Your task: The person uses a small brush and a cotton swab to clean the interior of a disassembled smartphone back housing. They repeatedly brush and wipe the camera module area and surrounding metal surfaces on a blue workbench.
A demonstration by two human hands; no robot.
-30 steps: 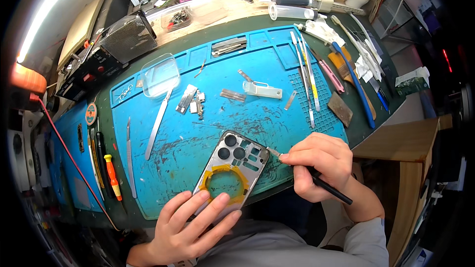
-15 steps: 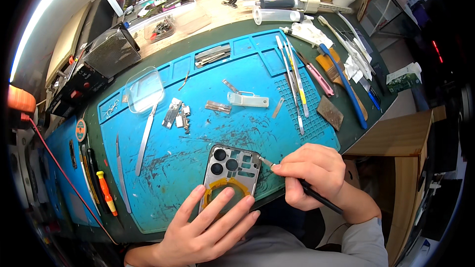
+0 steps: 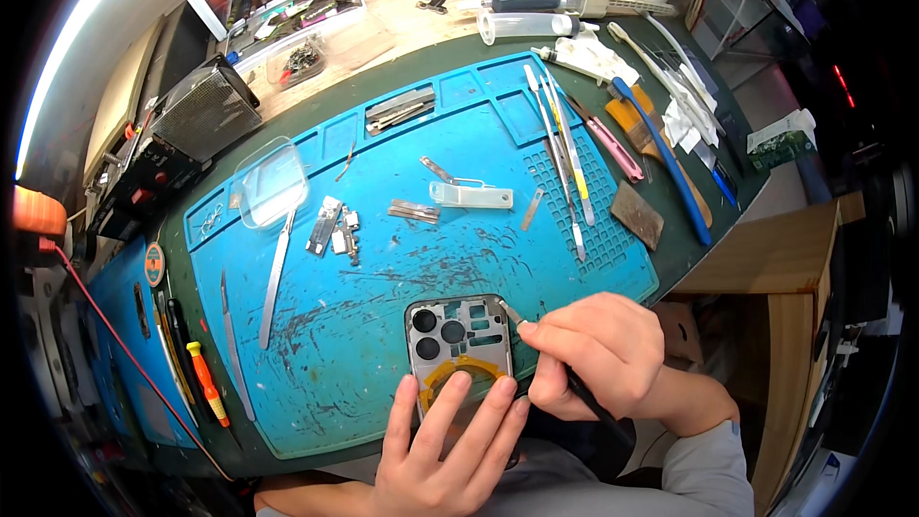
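Note:
The back housing of a phone (image 3: 442, 310), with three round black camera rings and a yellow ring-shaped film, lies near the front edge of a blue work mat (image 3: 364, 364). My left hand (image 3: 445, 464) rests over its lower part, fingers stretched out and spread; the thumb is hidden. In my right hand (image 3: 603, 354) is a slim black-handled blade tool (image 3: 595, 404), pinched like a pen. Its small metal tip meets or nearly meets the housing's upper right corner; actual contact is too small to tell.
Small metal parts (image 3: 335, 227) and a clear plastic piece (image 3: 471, 195) lie mid-mat. Tweezers (image 3: 278, 278) lean on a clear tray (image 3: 273, 182) at left. To the right are more tweezers (image 3: 570, 148), a blue-handled brush (image 3: 670, 168) and a brown block (image 3: 637, 214).
The housing has shifted slightly to the right and nearer to me, with my left hand moving along. My right hand keeps the tool at the same corner, its handle now steeper.

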